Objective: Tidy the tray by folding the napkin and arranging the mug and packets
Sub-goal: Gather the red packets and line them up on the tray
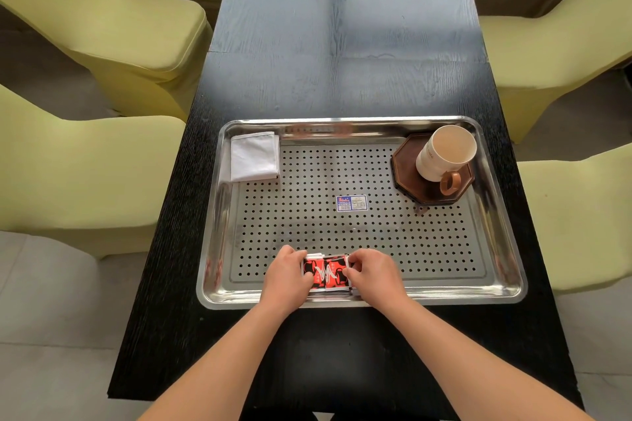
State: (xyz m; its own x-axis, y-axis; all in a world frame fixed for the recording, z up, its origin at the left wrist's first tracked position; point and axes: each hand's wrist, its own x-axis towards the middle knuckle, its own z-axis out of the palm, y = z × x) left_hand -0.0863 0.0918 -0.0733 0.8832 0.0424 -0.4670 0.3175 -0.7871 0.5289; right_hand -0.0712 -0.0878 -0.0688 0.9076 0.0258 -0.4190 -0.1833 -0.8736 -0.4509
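Two bare forearms reach in from the bottom edge, and both hands meet on a small stack of red, black and white packets (326,273). The left hand (285,278) curls its fingers round the stack's left end. The right hand (374,275) pinches the right end, fingers bent. The packets sit at the near edge of a perforated steel tray (513,249), roughly midway along it.

A white napkin (254,156) lies folded into a neat rectangle in the tray's far left corner. A cream mug (444,152) with a brown handle stands on a dark octagonal coaster (410,178) in the far right corner. A small printed sticker (352,203) is stuck near the tray's centre.

By the look of it, the napkin and mug are already dealt with. Squaring up and placing the packets seems to be the last step.

How many packets are in the stack cannot be told, as the hands cover its ends. The lettering on the mug and sticker is too small to read.

The tray rests on a black wood-grain table (342,44), flanked by yellow-green chairs (102,27).
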